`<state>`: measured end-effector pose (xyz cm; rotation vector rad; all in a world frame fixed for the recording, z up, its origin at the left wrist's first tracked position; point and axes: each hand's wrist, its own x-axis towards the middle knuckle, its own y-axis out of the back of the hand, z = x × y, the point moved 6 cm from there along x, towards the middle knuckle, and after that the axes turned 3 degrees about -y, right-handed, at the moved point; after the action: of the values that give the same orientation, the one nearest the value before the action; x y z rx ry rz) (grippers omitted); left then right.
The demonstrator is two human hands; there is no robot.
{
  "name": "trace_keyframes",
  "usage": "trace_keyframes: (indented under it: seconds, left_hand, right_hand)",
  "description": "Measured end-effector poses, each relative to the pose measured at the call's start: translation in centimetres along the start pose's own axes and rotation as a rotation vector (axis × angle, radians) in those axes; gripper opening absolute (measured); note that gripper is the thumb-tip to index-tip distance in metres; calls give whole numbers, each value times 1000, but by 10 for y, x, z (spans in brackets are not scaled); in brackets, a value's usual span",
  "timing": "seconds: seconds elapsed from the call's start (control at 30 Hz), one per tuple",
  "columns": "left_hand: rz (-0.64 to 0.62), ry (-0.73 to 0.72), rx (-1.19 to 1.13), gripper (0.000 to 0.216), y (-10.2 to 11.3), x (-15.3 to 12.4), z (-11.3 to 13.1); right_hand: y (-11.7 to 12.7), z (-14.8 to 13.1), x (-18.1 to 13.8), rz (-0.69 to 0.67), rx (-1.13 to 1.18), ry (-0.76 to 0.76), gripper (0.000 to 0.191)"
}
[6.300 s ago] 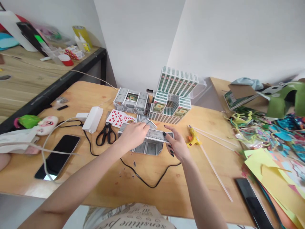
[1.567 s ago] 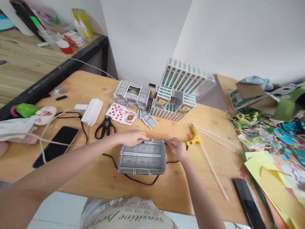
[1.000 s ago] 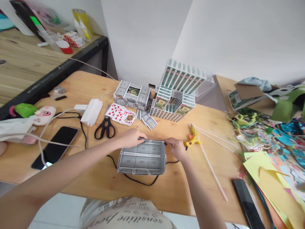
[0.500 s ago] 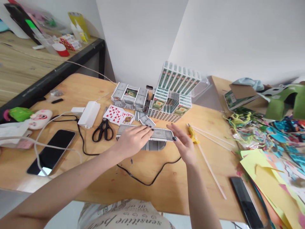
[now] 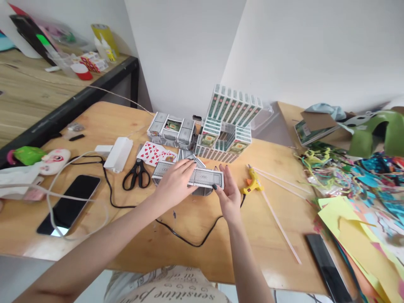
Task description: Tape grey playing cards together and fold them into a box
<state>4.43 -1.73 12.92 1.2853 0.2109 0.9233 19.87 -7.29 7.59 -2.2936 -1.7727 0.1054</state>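
In front of me lies a long piece made of grey-backed playing cards (image 5: pixel 206 177), its near side partly hidden by my hands. My left hand (image 5: pixel 176 181) rests flat across the middle of its top, fingers stretched out. At the right end, my right hand (image 5: pixel 229 198) has its thumb on the near corner and its fingers behind the far edge. Face-up heart cards (image 5: pixel 153 152) and black scissors (image 5: pixel 136 174) lie to the left. A yellow glue gun (image 5: pixel 252 181) is right of my right hand.
Behind stand a card-covered block (image 5: pixel 172 130) and a stepped stack of green-and-white card boxes (image 5: pixel 233 105). A black cable (image 5: pixel 189 243) loops in front. A phone (image 5: pixel 71 204) and white adapter (image 5: pixel 118 154) lie left. Coloured paper scraps (image 5: pixel 350 227) cover the right side.
My right hand has moved left and closed in on the right end of the card piece. That end now looks shorter and tilted. My left hand has shifted slightly left.
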Motion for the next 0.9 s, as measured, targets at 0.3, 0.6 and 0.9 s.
trace_keyframes:
  seconds: [0.3, 0.6, 0.9]
  left_hand:
    - [-243, -31, -32, 59, 5, 9, -2]
    - [-234, -17, -44, 56, -5, 7, -3]
    - [-183, -163, 216, 51, -6, -2, 21]
  right_hand:
    - [-1, 0, -5, -40, -6, -4, 62]
    - [1, 10, -8, -3, -57, -20, 68]
    - [-22, 10, -18, 253, -122, -135, 48]
